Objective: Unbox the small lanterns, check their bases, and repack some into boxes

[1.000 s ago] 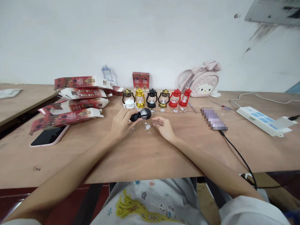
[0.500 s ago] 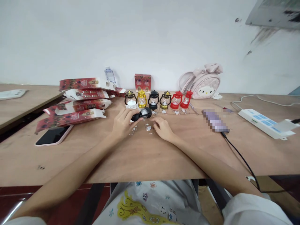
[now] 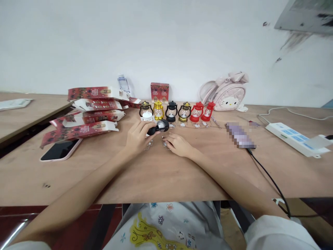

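Observation:
My left hand [image 3: 137,139] is closed around a small black lantern [image 3: 162,125], which it holds tilted on its side above the table. Its clear globe shows between the black ends. Beside it, my right hand [image 3: 179,145] reaches low over the tabletop with fingers extended. Those fingertips are at a small wire piece with a white part [image 3: 164,143] and partly cover it; no firm grip shows. Another wire piece [image 3: 148,145] lies under my left hand. Just behind my left hand is a white lantern [image 3: 147,118], partly hidden.
A row of black, gold and red lanterns [image 3: 171,111] stands behind my hands. Red printed boxes [image 3: 91,116] pile up at left by a phone [image 3: 61,150]. A pink bag [image 3: 230,93], another phone [image 3: 238,135] on a cable and a power strip [image 3: 291,137] are at right.
My right hand has moved slightly left, bringing its fingertips over the wire piece that lay exposed beside them. My left hand still holds the black lantern in nearly the same place.

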Motion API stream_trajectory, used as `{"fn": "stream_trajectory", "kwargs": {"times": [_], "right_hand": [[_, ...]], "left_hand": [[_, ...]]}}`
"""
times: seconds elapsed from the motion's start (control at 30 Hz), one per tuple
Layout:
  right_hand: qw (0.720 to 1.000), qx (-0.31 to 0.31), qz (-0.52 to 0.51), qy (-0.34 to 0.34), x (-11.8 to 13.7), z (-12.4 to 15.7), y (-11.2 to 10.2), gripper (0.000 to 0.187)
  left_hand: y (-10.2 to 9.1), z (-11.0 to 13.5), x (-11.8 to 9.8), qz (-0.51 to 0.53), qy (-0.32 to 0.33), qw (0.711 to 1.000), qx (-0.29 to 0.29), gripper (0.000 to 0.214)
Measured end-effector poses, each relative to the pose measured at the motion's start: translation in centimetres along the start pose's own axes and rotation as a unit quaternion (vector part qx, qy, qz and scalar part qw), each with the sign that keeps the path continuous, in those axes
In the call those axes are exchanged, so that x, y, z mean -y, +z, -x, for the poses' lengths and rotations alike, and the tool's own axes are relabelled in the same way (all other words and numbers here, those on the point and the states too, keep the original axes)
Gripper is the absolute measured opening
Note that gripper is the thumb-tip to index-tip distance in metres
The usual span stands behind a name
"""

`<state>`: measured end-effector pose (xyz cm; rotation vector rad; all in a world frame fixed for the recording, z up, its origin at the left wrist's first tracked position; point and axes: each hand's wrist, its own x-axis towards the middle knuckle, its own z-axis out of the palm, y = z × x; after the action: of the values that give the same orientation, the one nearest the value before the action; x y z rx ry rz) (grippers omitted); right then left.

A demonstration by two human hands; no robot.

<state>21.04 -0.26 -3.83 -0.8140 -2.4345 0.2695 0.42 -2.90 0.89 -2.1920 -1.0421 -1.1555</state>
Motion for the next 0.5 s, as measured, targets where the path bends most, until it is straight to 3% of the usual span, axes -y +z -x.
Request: {"fn": "stream_trajectory", "kwargs": {"times": [0.2,0.3,0.4,0.5], "right_hand": [[0.998,-0.027,0.063,-0.002,0.43,0.46,-0.36,0.024],[0.995,-0.044,0.084,0.031,0.48,0.54,-0.47,0.025],[0.989,-0.100,0.077,0.080,0.45,0.64,-0.63,0.033],[0.985,-0.145,0.047,0.085,0.41,0.65,-0.76,0.045]], "left_hand": [[-0.01,-0.08,-0.23,0.005,0.008,1.000,0.000,0.019],[0.19,0.09,-0.24,0.017,0.012,1.000,0.004,0.019],[0.57,0.37,-0.25,0.034,0.025,0.999,0.014,0.019],[0.92,0.60,-0.33,0.051,0.045,0.998,0.010,0.020]]}}
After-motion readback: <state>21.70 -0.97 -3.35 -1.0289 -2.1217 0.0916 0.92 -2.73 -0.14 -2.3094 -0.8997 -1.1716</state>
